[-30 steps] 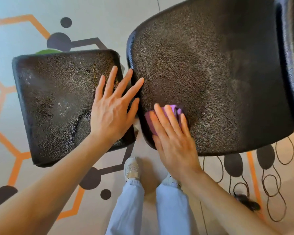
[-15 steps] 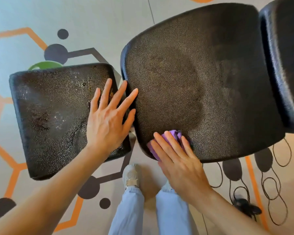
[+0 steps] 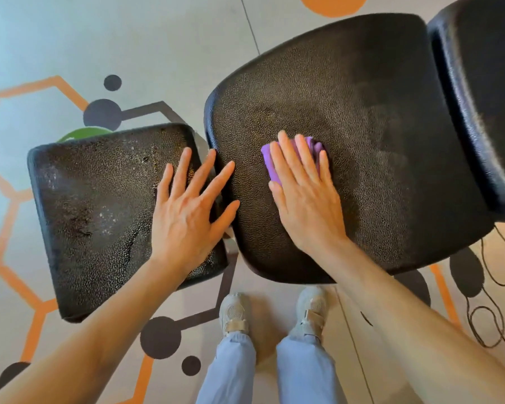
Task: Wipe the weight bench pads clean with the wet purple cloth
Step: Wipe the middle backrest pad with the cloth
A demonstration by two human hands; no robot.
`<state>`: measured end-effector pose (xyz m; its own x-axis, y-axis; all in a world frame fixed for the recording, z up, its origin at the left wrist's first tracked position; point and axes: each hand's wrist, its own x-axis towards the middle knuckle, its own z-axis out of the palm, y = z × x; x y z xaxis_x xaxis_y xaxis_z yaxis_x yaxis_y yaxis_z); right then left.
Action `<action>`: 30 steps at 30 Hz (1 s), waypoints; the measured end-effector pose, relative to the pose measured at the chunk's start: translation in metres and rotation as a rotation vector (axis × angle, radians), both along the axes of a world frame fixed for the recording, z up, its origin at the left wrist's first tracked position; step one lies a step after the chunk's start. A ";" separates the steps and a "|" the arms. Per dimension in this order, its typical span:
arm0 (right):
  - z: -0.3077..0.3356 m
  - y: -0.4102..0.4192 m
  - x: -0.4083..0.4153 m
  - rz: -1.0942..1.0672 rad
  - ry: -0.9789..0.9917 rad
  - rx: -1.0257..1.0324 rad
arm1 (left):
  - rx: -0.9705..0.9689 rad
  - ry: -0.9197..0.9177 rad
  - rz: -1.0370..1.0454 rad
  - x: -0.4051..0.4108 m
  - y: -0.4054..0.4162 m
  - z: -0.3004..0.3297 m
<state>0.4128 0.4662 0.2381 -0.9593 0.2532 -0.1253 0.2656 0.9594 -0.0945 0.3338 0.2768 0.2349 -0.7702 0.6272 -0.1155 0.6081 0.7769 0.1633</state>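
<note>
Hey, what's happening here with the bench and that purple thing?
A person is wiping down a weight bench. Their right hand lies flat on a purple cloth, pressing it against the large middle pad. The left hand rests open on the smaller pad, fingers reaching across the gap toward the middle pad. The smaller pad shows speckles and dark patches. A third pad sits at the right edge.

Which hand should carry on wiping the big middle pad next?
Right. The right hand lies flat on the purple cloth, pressing it onto the middle pad. The left hand holds no cloth; it rests spread on the small pad, fingers reaching across the gap.
</note>
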 end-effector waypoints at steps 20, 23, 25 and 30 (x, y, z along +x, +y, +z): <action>0.006 0.030 0.071 -0.239 -0.004 0.068 | 0.235 -0.099 -0.371 0.066 0.059 0.007; -0.001 0.014 0.089 -0.306 0.010 0.098 | 0.244 -0.158 -0.341 0.082 0.074 -0.004; 0.002 -0.010 0.129 -0.268 0.005 0.060 | 0.242 -0.187 -0.326 0.085 0.075 -0.010; -0.002 0.010 0.116 -0.298 0.093 0.047 | 0.219 -0.136 -0.317 0.088 0.077 -0.012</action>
<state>0.5285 0.4762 0.2362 -0.8488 0.5282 -0.0223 0.5280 0.8446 -0.0886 0.4223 0.3534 0.2229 -0.5214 0.8524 -0.0407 0.7734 0.4921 0.3996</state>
